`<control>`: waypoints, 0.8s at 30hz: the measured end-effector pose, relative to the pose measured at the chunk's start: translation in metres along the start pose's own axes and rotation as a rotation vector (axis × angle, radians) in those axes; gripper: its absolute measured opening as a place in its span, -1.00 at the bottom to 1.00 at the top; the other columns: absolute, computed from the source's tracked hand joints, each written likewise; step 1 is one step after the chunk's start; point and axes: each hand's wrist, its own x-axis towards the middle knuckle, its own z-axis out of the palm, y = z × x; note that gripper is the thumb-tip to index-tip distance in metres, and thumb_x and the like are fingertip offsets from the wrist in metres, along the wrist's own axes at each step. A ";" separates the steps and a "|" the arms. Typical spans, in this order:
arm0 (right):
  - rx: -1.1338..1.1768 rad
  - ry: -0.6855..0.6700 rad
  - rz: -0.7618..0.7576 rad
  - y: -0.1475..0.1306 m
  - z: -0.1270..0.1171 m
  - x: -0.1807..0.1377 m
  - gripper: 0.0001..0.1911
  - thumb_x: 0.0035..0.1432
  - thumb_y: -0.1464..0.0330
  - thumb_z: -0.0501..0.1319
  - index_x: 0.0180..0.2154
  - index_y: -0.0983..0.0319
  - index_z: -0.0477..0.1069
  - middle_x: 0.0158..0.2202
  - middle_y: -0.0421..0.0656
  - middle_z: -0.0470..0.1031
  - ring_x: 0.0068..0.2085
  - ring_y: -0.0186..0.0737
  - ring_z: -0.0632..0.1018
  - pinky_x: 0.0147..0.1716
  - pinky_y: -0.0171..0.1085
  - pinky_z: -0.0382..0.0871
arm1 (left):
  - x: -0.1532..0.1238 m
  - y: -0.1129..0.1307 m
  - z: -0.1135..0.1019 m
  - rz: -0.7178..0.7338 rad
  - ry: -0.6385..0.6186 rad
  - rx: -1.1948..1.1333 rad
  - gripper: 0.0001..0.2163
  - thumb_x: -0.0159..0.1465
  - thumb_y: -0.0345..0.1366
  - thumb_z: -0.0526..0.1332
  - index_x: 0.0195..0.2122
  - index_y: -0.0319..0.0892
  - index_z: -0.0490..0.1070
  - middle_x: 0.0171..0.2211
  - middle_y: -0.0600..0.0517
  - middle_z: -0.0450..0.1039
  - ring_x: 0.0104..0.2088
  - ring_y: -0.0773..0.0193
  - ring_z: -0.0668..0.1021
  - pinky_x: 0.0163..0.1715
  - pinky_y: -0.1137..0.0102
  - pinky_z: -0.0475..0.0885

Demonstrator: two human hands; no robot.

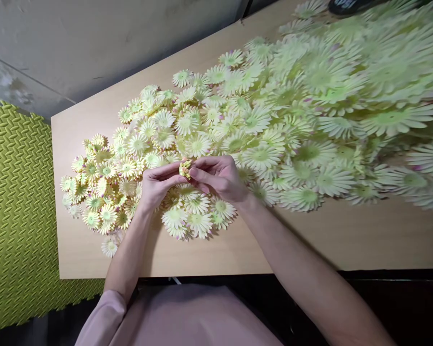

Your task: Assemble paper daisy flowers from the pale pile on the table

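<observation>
Between my two hands is a small yellow artificial flower head (185,168) with pinkish petal edges, its petals bunched together. My left hand (159,185) pinches it from the left with thumb and fingers. From the other side, my right hand (220,177) grips it between thumb and fingertips. Just below my hands lies a cluster of pale yellow-green flower heads (197,214). Left of my left wrist is a pile of smaller yellow flower heads (104,185), some with pink tips.
A wide heap of larger pale flower heads (321,110) spreads right across the wooden table (216,254). A dark object with white lettering (346,6) sits at the top right. The grey wall (111,43) rises behind; a green woven-pattern mat (19,206) stands at the left.
</observation>
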 end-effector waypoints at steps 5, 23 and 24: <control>0.007 -0.008 -0.012 0.001 0.000 0.000 -0.79 0.07 0.23 0.41 -0.39 0.25 0.59 -0.60 -0.24 0.48 -0.70 -0.47 0.35 -0.77 -0.42 0.20 | 0.000 -0.001 -0.001 0.001 -0.002 -0.014 -0.66 -0.10 -0.27 0.54 -0.24 -0.09 0.66 -0.21 -0.03 0.67 -0.21 0.13 0.69 -0.10 0.27 0.59; -0.119 -0.012 -0.006 0.001 0.002 0.001 -0.67 0.25 0.12 0.23 -0.41 0.23 0.46 -0.59 -0.26 0.41 -0.65 -0.42 0.40 -0.69 -0.39 0.27 | 0.002 0.001 -0.002 -0.016 -0.035 0.017 -0.65 -0.08 -0.28 0.54 -0.21 -0.10 0.65 -0.20 -0.03 0.67 -0.21 0.13 0.69 -0.08 0.24 0.59; -0.144 0.000 -0.012 0.001 0.002 0.001 -0.67 0.25 0.12 0.23 -0.41 0.23 0.47 -0.59 -0.26 0.40 -0.65 -0.41 0.40 -0.69 -0.38 0.27 | 0.002 0.001 -0.002 -0.009 -0.036 0.016 -0.65 -0.08 -0.28 0.54 -0.22 -0.09 0.65 -0.20 -0.02 0.67 -0.21 0.14 0.69 -0.08 0.24 0.59</control>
